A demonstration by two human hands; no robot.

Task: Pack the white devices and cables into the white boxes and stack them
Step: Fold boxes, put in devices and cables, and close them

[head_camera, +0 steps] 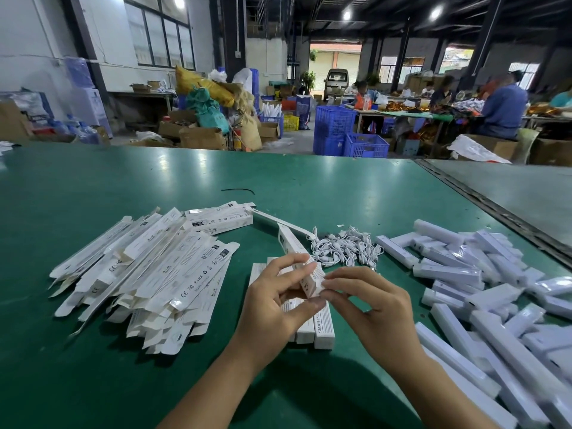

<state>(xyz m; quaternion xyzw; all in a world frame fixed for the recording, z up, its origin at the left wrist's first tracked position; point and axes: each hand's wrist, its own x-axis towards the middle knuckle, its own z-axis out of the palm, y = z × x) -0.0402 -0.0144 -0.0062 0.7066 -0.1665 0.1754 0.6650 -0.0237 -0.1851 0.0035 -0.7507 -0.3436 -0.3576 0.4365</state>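
Both hands hold one box [292, 246] above the front of the worktop [309, 181]: our left hand [275, 301] clamps its near end steady while our right hand [374, 308] pinches the same end, probably to close it. We keep packed boxes [323, 331] directly beneath for stacking.

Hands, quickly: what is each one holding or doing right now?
The left hand grips a long white box near its end.
The right hand pinches the same box's near end with its fingertips.
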